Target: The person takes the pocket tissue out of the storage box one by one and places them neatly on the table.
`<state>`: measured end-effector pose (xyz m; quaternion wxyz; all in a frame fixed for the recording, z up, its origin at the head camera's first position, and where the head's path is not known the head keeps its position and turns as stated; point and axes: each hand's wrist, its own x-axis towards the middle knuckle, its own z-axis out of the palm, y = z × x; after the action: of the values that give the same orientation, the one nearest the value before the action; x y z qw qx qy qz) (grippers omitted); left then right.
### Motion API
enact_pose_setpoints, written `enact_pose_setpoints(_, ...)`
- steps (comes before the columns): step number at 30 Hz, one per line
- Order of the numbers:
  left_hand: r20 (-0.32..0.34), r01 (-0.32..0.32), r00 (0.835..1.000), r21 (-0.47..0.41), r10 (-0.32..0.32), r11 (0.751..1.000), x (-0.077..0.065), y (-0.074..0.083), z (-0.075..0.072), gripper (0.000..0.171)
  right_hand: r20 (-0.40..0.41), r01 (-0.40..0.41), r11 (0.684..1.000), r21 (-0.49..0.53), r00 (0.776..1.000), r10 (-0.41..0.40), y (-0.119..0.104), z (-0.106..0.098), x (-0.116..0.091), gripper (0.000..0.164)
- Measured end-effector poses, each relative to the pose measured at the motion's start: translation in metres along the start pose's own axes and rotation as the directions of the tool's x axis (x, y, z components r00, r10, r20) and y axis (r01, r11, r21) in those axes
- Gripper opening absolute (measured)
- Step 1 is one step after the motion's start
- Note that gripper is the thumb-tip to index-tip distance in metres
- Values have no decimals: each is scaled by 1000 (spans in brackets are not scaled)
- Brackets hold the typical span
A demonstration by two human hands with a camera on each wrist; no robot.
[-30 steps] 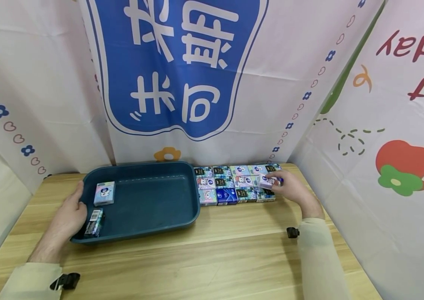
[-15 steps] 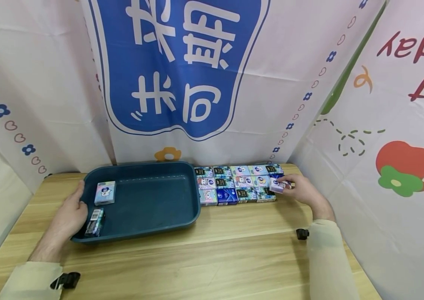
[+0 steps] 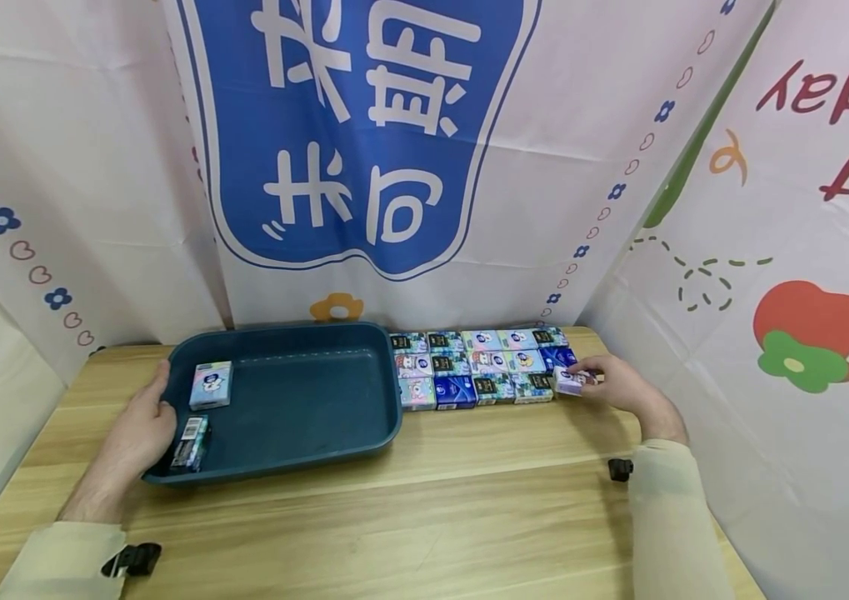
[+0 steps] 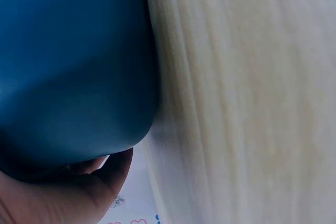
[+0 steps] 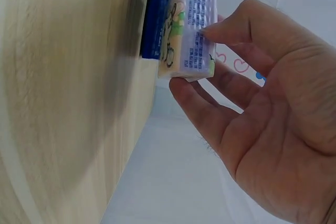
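Note:
My left hand (image 3: 133,437) grips the left end of a dark teal tray (image 3: 304,465), its thumb along the rim. In the left wrist view, the curled fingers sit against the tray's outer wall (image 4: 89,77). My right hand (image 3: 622,390) pinches a small pastel tissue pack (image 3: 569,381) at the front right end of several rows of packs. The right wrist view shows this pack, purple-sided with printed text, between thumb and fingertips, close to a dark blue pack (image 5: 156,22). Inside the tray lie a light blue pack (image 3: 210,387) and a dark pack (image 3: 190,444).
Rows of tissue packs (image 3: 495,387) lie flat against the tray's right side, along the back of the wooden table (image 3: 424,517). A white printed cloth (image 3: 581,125) hangs behind and at both sides.
My right hand has carried the pinched tissue pack rightward and toward the front, from over the rows to their front right end. The left hand and tray stay in place.

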<state>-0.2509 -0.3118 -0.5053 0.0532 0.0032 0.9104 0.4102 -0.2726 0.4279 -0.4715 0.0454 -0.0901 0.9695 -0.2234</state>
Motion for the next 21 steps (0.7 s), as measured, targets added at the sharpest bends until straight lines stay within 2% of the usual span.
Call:
enact_pose_setpoints(6,-1,-11,1000,-10,11,1000,0,0,0,64,41,-28,1000,2,999,27,3,2,-2,37)
enact_pose_setpoints(10,-2,-14,1000,-9,14,1000,0,1,0,65,41,11,1000,-3,999,-11,5,8,-1,39)
enact_pose_setpoints(13,-3,-5,1000,-1,5,1000,0,1,0,65,25,70,997,-19,997,-69,7,12,0,43)
enact_pose_setpoints(21,-7,12,1000,15,-11,1000,0,1,0,64,-8,90,995,-43,996,-91,9,20,5,47)
